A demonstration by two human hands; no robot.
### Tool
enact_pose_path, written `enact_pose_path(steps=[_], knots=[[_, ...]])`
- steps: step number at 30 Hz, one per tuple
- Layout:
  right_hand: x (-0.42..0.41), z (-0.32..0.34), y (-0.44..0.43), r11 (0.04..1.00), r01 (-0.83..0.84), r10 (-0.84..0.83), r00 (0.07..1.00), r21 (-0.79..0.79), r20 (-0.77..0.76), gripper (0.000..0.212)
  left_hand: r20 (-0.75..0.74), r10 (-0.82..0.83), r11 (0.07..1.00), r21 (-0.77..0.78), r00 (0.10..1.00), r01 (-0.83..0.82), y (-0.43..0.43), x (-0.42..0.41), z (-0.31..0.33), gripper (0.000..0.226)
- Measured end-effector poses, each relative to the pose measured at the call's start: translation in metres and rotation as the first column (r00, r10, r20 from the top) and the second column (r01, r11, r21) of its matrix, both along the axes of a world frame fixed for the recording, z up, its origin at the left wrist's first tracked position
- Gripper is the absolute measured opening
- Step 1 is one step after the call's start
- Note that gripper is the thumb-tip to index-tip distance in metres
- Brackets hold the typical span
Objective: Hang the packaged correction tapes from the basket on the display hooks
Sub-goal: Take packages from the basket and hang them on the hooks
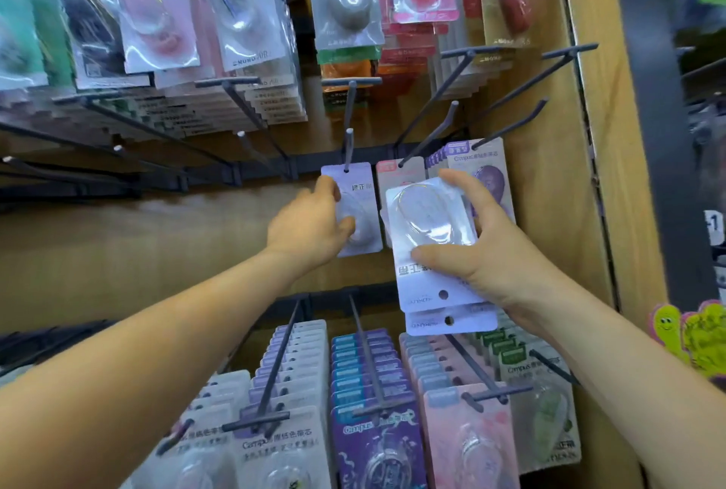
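Note:
My left hand (314, 223) holds a pale lilac packaged correction tape (363, 190) by its left edge; the pack hangs on a grey display hook (347, 146) in the middle row. My right hand (475, 249) grips a small stack of the same white-lilac packs (428, 237), upside down, with their hang holes toward me. That stack is in front of a pink pack (398, 170) and purple packs (487, 174) on neighbouring hooks. No basket is in view.
Rows of packaged tapes (243, 28) hang above, and more fill the hooks (369, 378) below. Bare grey hooks (129, 158) stick out to the left in the middle row. A wooden side panel (589, 174) bounds the rack on the right.

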State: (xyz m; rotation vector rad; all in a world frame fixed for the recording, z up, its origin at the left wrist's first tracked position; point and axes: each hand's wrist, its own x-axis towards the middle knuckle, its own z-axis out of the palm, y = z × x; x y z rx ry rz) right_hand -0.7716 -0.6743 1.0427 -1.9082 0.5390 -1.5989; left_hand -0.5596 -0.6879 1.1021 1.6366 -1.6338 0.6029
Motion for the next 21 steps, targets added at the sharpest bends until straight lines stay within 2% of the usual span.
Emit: enact_pose_path(steps=[1, 2, 3, 4, 8, 12, 13, 16, 18, 21], knots=[[0.001, 0.001, 0.001, 1.000, 0.010, -0.010, 1.000, -0.025, 0.000, 0.085, -0.146, -0.173, 0.985, -0.010, 0.974, 0.173, 0.015, -0.009, 0.000, 0.023], [0.001, 0.002, 0.002, 0.999, 0.020, -0.020, 1.000, -0.047, -0.006, 0.087, -0.356, -0.366, 0.922, -0.011, 0.860, 0.387, 0.029, -0.018, -0.001, 0.021], [0.003, 0.002, 0.003, 0.998, 0.027, -0.028, 1.000, -0.065, -0.009, 0.088, -0.528, -0.476, 0.828, 0.000, 0.703, 0.560, 0.043, -0.027, -0.002, 0.023], [0.004, 0.003, 0.003, 0.996, 0.035, -0.036, 0.999, -0.081, -0.011, 0.088, -0.621, -0.508, 0.749, 0.023, 0.597, 0.662, 0.054, -0.034, -0.005, 0.026], [0.008, 0.003, 0.008, 0.995, 0.053, -0.055, 0.998, -0.088, -0.029, 0.092, -0.777, -0.475, 0.641, 0.017, 0.414, 0.768, 0.060, -0.044, -0.018, 0.038], [0.008, 0.002, 0.009, 1.000, -0.004, 0.004, 1.000, -0.026, -0.030, 0.106, -0.812, -0.496, 0.570, -0.038, 0.307, 0.820, 0.059, -0.045, -0.026, 0.031], [0.007, 0.003, 0.009, 0.999, -0.038, 0.038, 0.999, 0.001, -0.036, 0.102, -0.811, -0.508, 0.567, -0.061, 0.291, 0.821, 0.060, -0.045, -0.028, 0.028], [-0.001, 0.006, 0.011, 0.970, -0.237, 0.240, 0.969, 0.057, -0.063, 0.069, -0.807, -0.522, 0.596, -0.113, 0.277, 0.795, 0.060, -0.045, -0.029, 0.025], [-0.005, 0.008, 0.013, 0.940, -0.321, 0.325, 0.945, 0.121, -0.020, 0.063, -0.813, -0.518, 0.629, -0.151, 0.266, 0.762, 0.061, -0.044, -0.028, 0.026], [-0.007, 0.006, 0.008, 0.962, -0.222, 0.230, 0.973, 0.159, -0.031, 0.049, -0.835, -0.506, 0.618, -0.177, 0.215, 0.766, 0.065, -0.040, -0.025, 0.022]])
